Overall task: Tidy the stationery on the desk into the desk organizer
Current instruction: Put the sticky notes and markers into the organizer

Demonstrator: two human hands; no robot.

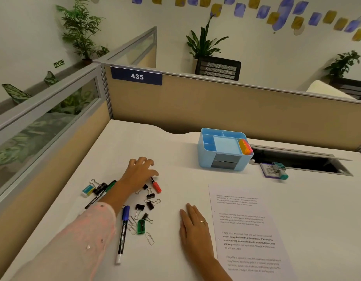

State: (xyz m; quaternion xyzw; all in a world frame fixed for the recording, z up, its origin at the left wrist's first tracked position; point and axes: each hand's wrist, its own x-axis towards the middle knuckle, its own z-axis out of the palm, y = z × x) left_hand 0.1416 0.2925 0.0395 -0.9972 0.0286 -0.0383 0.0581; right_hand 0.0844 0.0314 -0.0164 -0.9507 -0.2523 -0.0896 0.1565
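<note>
At near edge of white desk (pixel 175 159): right hand (pixel 192 226) flat, fingers straight, holding nothing, beside printed paper sheet (pixel 248 230). Blue-capped black marker (pixel 122 232), green plastic sharpener (pixel 141 226), wire clips and black binder clips (pixel 150 204) loose, unsorted. Further: left hand (pixel 140 173) over red-capped marker (pixel 155 185), fingers curled; whether gripping, cannot tell. Far: light-blue plastic desk organizer (pixel 208 159), well apart. Judged: first pick-up stage; next, secure marker, carry to upright compartment.
</note>
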